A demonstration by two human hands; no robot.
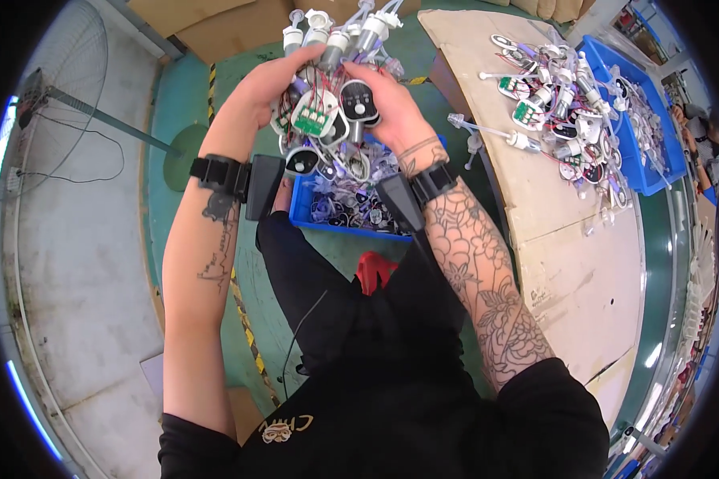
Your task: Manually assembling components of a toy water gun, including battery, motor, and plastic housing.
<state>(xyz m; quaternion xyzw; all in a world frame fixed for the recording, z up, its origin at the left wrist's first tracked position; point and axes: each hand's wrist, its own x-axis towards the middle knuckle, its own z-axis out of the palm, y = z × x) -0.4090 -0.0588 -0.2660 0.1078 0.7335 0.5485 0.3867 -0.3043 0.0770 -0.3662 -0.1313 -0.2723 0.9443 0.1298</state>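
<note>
Both my hands are closed around a bunch of small pump assemblies (315, 120), lifted in front of me. Its parts include silvery motors, white caps with clear tubes, thin red and black wires, green circuit boards and black-and-white oval covers. My left hand (265, 89) grips the bunch from its left side, and my right hand (398, 112) from its right, thumbs near the motors at the top. Some fingers are hidden behind the parts. Beneath hangs a blue bin (299, 209) on the floor between my legs, filled with similar assemblies and clear plastic pieces.
To the right stands a table topped with cardboard (567, 263), bearing a heap of like assemblies (563, 112). Another blue bin (651, 185) with parts sits past it. A large fan (64, 88) stands at the left wall. Cardboard boxes (232, 32) are at the back.
</note>
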